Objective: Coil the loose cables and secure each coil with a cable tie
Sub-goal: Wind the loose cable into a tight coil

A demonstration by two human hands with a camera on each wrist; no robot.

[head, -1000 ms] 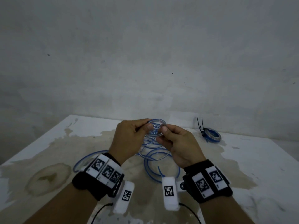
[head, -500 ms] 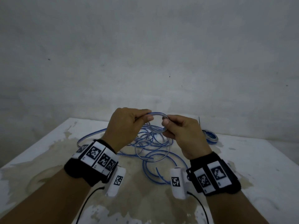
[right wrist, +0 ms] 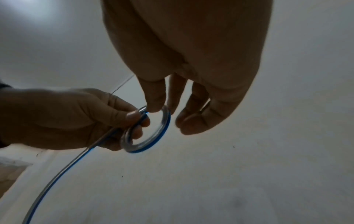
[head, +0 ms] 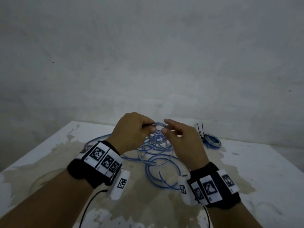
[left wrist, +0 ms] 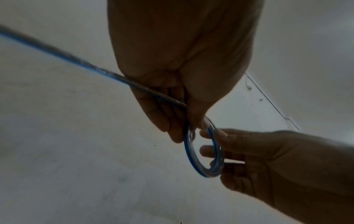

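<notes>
A small coil point(head: 158, 124) of blue-and-clear cable is held up above the table. My left hand point(head: 150, 128) pinches its left side between thumb and fingers, seen close in the left wrist view point(left wrist: 188, 130). My right hand point(head: 165, 126) is beside the coil's right side with fingers straight and spread; in the right wrist view one fingertip point(right wrist: 155, 107) touches the coil's point(right wrist: 164, 125) top and the thumb stands apart. The rest of the loose cable point(head: 156, 155) trails down from my left hand into loops on the table.
A finished blue coil point(head: 212, 142) with a black cable tie point(head: 199, 130) sticking up lies at the back right of the stained white table point(head: 49, 153). A grey wall rises right behind the table.
My right hand has let go of its pinch on the coil and spread its fingers. The left hand keeps its grip, and the view has tilted slightly.
</notes>
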